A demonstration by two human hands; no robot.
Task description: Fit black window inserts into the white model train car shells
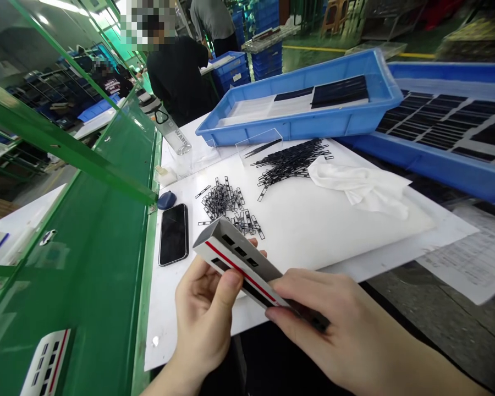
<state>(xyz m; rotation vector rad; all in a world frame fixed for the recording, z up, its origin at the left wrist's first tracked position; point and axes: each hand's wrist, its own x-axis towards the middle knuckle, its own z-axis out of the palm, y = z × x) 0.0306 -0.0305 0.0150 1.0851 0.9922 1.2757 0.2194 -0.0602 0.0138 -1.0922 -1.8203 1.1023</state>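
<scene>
Both hands hold a white-and-grey model train car body (247,261) with a red stripe and dark window openings, tilted with its open end up to the left. My left hand (208,308) closes around its left half, thumb on the striped side. The fingers of my right hand (317,313) pinch its lower right end, which they partly cover. Just beyond it on the white work surface lies a heap of small black window-like frames (223,199). Farther back is a larger pile of black frame strips (291,159).
A phone (174,235) and a dark blue round object (166,200) lie at left. A white cloth (358,184) rests at right. Behind stand a blue tray (334,129), another blue tray (445,154) and a bottle (173,135). A similar car body (47,363) lies lower left.
</scene>
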